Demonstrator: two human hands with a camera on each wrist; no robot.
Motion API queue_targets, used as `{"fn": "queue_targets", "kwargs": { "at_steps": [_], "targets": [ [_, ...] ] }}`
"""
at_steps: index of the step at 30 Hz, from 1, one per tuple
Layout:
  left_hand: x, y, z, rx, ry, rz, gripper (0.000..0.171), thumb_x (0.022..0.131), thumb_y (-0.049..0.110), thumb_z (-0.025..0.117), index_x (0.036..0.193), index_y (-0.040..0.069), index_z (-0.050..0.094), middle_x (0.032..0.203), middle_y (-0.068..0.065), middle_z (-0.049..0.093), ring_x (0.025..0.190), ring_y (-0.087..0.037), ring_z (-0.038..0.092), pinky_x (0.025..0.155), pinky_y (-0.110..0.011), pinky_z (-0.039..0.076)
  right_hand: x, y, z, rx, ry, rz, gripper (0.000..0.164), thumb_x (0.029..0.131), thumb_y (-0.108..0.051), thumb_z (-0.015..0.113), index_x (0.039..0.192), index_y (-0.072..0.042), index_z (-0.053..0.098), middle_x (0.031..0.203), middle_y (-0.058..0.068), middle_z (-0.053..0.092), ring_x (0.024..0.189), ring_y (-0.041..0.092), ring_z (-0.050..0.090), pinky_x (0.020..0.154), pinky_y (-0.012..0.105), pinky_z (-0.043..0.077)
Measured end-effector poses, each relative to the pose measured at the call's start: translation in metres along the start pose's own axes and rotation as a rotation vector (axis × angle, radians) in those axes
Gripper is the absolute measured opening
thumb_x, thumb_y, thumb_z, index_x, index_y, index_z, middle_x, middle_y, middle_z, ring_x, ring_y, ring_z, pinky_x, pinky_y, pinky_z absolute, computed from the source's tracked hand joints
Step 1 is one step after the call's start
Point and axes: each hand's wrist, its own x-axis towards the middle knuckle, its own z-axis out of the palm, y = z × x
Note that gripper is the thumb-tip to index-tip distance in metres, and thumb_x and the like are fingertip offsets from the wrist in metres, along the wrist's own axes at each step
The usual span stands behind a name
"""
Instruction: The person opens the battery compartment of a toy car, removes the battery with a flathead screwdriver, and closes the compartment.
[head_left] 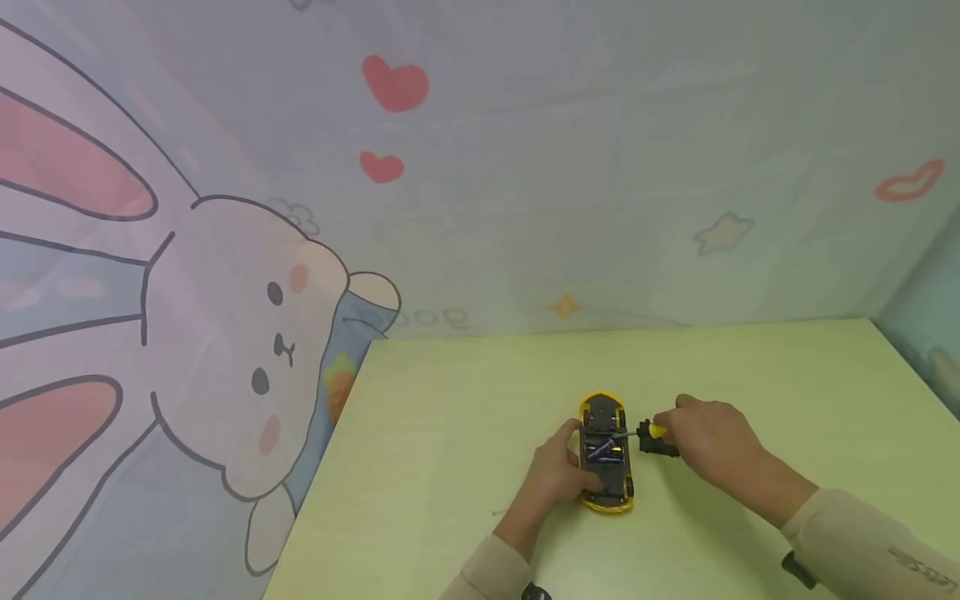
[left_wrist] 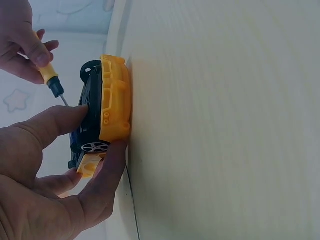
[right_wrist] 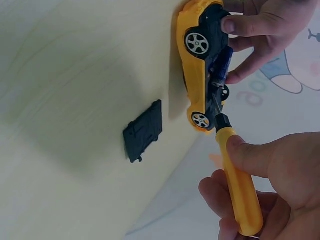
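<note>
A yellow toy car lies upside down on the table, its black underside and wheels facing up. Its battery compartment is uncovered, and one blue battery sits tilted up in it. My left hand grips the car from the left side, thumb on the underside in the left wrist view. In my right hand is a screwdriver with a yellow handle, its shaft pointing into the compartment by the tilted battery. The tip's exact contact is hidden. A black battery cover lies on the table beside the car.
The pale green table meets a cloth backdrop printed with a rabbit, hearts and stars. A small thin object, too faint to identify, lies left of my left wrist.
</note>
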Motion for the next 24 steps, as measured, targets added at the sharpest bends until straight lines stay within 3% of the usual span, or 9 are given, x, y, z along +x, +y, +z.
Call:
{"fn": "queue_targets", "kwargs": {
  "at_steps": [5,15,24],
  "targets": [
    [0.001,0.004,0.0,0.005,0.004,-0.006,0.09,0.067,0.001,0.088,0.146,0.022,0.052,0.079,-0.001,0.063,0.066,-0.016,0.059,0.057,-0.03,0.048,0.0,0.001,-0.01,-0.027,0.046,-0.019,0.023,0.077,-0.018,0.087,0.099,-0.016,0.08,0.072,0.0,0.054,0.05,0.011,0.044,0.044,0.03,0.042],
    [0.004,0.003,0.002,0.02,0.008,-0.024,0.092,0.067,0.004,0.089,0.148,0.022,0.05,0.079,-0.001,0.063,0.067,-0.017,0.059,0.058,-0.031,0.048,-0.005,0.004,-0.018,0.043,-0.017,-0.005,0.021,0.081,-0.013,0.084,0.101,-0.014,0.081,0.077,-0.001,0.059,0.052,0.008,0.045,0.045,0.026,0.04],
    [0.006,0.003,0.004,0.006,0.007,-0.035,0.093,0.066,0.002,0.089,0.148,0.022,0.049,0.08,-0.002,0.063,0.067,-0.018,0.059,0.058,-0.032,0.049,-0.008,0.007,-0.023,0.057,-0.107,0.021,0.017,0.084,-0.013,0.082,0.101,-0.013,0.081,0.081,0.001,0.063,0.056,0.01,0.05,0.048,0.028,0.045]
  ]
}}
